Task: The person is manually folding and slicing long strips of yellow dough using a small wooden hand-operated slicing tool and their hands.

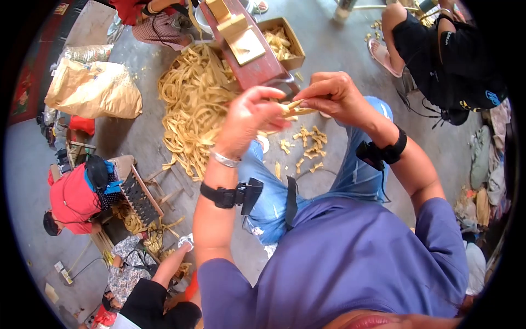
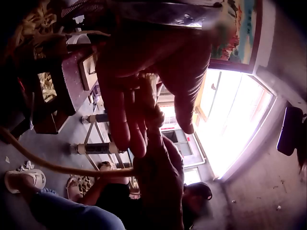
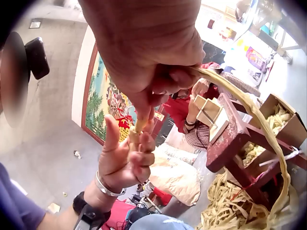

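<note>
A pale yellow strip point(image 3: 249, 108) runs from my right hand point(image 1: 335, 98), whose thumb and fingers pinch it; in the left wrist view that hand point(image 2: 160, 175) is below the left. A short, thick knotted part of the strip point(image 2: 149, 91) lies between the two hands. My left hand point(image 1: 246, 120), wearing a silver bracelet, is at the knotted part with thumb apart and fingers loosely bent, blurred in the head view. The right wrist view shows the left hand point(image 3: 127, 163) below the right fingers, its thumb raised. Small knotted pieces point(image 1: 315, 145) lie on the floor.
A red bench point(image 1: 257, 49) with wooden blocks stands ahead, beside a cardboard box point(image 1: 296, 41) of strips. A large strip pile point(image 1: 194, 104) covers the floor to its left, near a brown sack point(image 1: 93, 90). Several people sit around.
</note>
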